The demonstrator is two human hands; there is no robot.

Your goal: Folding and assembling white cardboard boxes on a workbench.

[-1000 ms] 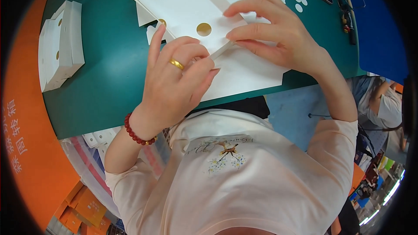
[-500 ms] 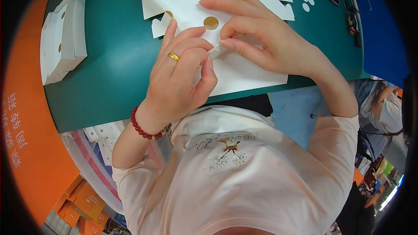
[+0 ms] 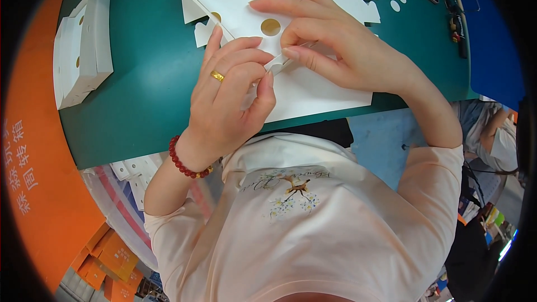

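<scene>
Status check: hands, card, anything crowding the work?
Left hand and right hand both pinching white card flap. Card flat on green table. Folded boxes far left, clear.

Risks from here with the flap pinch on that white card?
1. Both hands, left hand and right hand, pinch one small flap of the white card sheet; it might crease or tear.
2. The right hand's fingers press near a gold dot; it may smudge.
3. The bottom sheet reaches the table edge and could slip off.

Box stack left of card sheet
</scene>
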